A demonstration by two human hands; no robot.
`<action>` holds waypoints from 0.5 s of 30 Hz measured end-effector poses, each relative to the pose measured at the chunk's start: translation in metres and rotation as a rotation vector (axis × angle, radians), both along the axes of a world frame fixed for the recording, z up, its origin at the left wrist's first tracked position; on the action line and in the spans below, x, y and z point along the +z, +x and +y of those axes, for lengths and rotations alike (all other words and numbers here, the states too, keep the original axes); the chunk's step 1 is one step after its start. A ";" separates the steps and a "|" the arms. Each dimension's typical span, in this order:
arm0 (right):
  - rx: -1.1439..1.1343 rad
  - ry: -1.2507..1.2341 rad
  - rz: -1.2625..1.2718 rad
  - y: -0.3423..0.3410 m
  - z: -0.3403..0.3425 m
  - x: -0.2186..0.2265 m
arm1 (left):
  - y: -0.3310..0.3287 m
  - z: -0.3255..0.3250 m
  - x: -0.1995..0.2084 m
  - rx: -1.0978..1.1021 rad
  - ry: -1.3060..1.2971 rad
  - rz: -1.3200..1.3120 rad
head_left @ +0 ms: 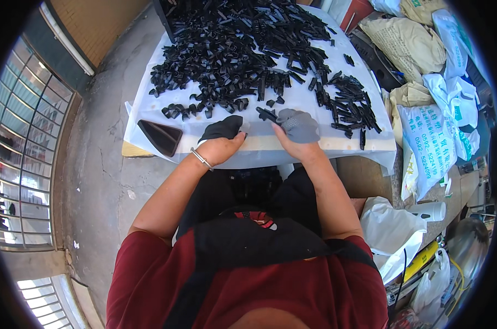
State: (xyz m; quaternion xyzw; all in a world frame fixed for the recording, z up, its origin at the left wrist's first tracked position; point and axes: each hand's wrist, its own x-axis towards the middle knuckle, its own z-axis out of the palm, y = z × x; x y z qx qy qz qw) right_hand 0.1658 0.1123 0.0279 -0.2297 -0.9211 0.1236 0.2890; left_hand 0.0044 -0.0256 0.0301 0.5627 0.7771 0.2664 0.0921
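Observation:
My left hand [223,142], its fingers in a black cover, is over the front edge of the white-covered table [363,143]. Its fingers are curled toward the thumb, and whatever they pinch is too small or hidden to name. My right hand [299,133] wears a grey dotted finger cover and is closed on a narrow black plastic part [266,114], which sticks out to the left past the thumb. Just beyond my hands lie small curved black plastic pieces [204,101]. Long narrow black parts [352,104] lie to the right of my right hand.
A big heap of black plastic parts [232,44] covers the table's far side. A dark smartphone [160,137] lies at the left front corner. Printed sacks [429,137] are piled at the right, above a white plastic bag [388,230]. A dark container [254,186] sits between my legs.

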 end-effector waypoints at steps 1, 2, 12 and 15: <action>0.032 0.086 -0.015 0.009 -0.002 -0.007 | 0.001 -0.003 0.002 0.013 -0.020 -0.167; 0.062 0.172 -0.030 0.014 -0.004 -0.010 | 0.002 -0.004 0.003 0.026 -0.041 -0.335; -0.047 0.104 -0.199 0.012 -0.018 -0.013 | 0.015 -0.007 0.008 0.009 -0.178 -0.121; -0.027 0.145 -0.144 0.013 -0.022 -0.022 | 0.016 -0.011 0.011 0.028 -0.191 -0.140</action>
